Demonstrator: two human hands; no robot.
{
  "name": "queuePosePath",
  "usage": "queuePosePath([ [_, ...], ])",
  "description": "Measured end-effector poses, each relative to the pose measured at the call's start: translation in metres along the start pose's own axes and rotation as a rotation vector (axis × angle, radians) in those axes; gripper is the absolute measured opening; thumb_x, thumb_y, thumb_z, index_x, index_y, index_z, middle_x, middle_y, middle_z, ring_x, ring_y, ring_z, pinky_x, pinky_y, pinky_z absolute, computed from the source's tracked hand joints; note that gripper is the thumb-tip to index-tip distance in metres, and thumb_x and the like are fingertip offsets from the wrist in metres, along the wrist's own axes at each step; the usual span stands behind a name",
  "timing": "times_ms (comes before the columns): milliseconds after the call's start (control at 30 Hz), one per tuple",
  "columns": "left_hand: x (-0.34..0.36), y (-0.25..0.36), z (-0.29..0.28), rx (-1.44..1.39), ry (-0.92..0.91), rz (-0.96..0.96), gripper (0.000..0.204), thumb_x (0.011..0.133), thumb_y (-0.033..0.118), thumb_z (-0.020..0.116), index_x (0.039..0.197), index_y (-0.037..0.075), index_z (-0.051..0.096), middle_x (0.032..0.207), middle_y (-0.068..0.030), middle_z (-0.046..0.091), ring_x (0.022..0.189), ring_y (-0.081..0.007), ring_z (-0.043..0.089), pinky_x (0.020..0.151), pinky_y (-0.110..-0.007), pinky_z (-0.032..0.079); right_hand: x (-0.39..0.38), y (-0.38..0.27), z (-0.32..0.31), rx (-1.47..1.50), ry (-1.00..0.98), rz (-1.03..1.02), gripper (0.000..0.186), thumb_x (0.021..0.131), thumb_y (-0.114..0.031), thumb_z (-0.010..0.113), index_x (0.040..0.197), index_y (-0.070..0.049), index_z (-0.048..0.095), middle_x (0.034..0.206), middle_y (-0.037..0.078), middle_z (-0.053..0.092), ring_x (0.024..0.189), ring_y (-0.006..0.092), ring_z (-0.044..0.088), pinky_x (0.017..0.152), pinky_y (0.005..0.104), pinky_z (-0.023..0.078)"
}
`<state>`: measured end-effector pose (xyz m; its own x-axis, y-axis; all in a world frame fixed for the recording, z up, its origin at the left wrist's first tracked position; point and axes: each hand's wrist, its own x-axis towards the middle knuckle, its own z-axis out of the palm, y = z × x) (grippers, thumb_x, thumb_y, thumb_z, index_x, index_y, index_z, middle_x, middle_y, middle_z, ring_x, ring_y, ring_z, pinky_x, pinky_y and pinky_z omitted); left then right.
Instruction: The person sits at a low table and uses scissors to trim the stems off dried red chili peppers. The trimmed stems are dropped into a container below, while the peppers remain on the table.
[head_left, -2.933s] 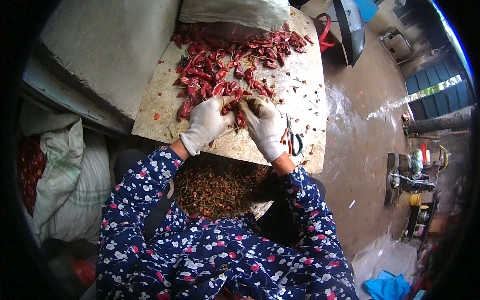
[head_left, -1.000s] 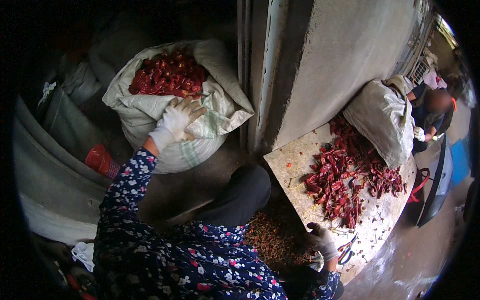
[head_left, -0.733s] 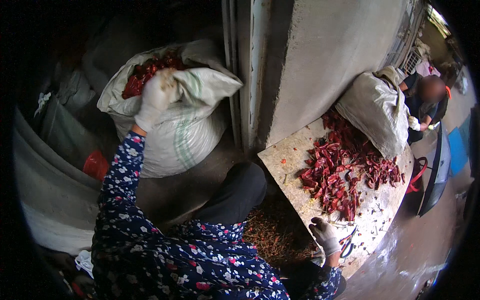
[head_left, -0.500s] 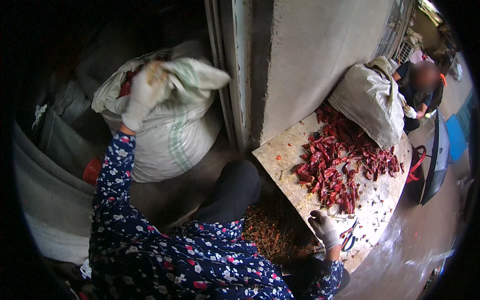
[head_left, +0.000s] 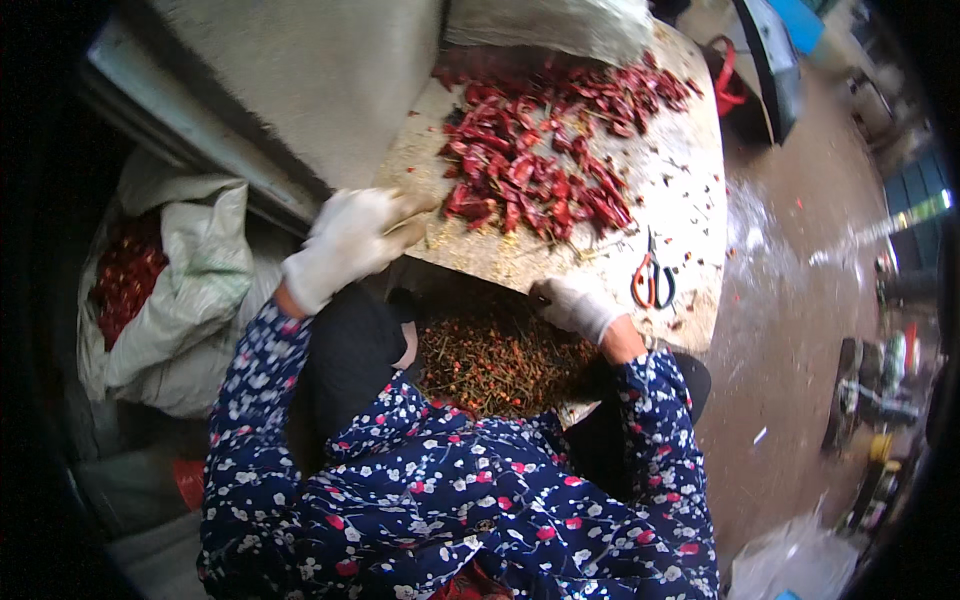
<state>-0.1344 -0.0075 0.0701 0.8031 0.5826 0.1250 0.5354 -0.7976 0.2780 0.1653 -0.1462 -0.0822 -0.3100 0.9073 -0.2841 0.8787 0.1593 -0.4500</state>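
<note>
My gloved left hand (head_left: 362, 228) reaches over the left part of the light board (head_left: 685, 290), slightly blurred, with fingers loosely apart and nothing visible in them. My gloved right hand (head_left: 570, 305) is at the board's front edge, its curled fingertips blurred and partly hidden. Dried red chillies (head_left: 540, 170) lie spread on the board, scissors (head_left: 650, 280) to their right. Below the board, a heap of stems and bits (head_left: 500, 370) sits between my knees.
An open sack of red chillies (head_left: 180, 310) stands at left, beside a concrete wall (head_left: 310, 90). Another sack (head_left: 545, 25) rests on the board's far end. Right are an umbrella (head_left: 770, 70), a red object with a loop (head_left: 727, 75) and clutter (head_left: 870, 390) on the wet floor.
My view has swung back from the left sack to the board. My left hand has left the sack's folded rim and come over to the board's left part.
</note>
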Motion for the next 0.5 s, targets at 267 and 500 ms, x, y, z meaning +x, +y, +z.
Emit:
queuePosePath([
  [267,0.092,-0.025,0.142,0.33,-0.349,-0.252,0.047,0.086,0.042,0.073,0.119,0.01,0.067,0.114,-0.0152,0.064,0.102,-0.0355,0.068,0.085,-0.046,0.055,-0.004,-0.025,-0.035,-0.007,0.133,0.113,0.026,0.087,-0.03,0.066,0.098,-0.007,0.068,0.089,0.02,0.072,0.085,0.0405,0.07,0.074,0.0494,0.057],
  [500,0.1,0.007,0.132,-0.214,-0.003,-0.245,0.042,0.087,0.028,0.072,0.123,0.008,0.067,0.107,-0.0186,0.071,0.094,-0.035,0.071,0.083,-0.042,0.056,0.01,-0.026,-0.044,0.243,0.744,0.101,0.034,0.095,-0.033,0.064,0.115,-0.005,0.064,0.088,0.02,0.068,0.081,0.0389,0.068,0.071,0.0473,0.054],
])
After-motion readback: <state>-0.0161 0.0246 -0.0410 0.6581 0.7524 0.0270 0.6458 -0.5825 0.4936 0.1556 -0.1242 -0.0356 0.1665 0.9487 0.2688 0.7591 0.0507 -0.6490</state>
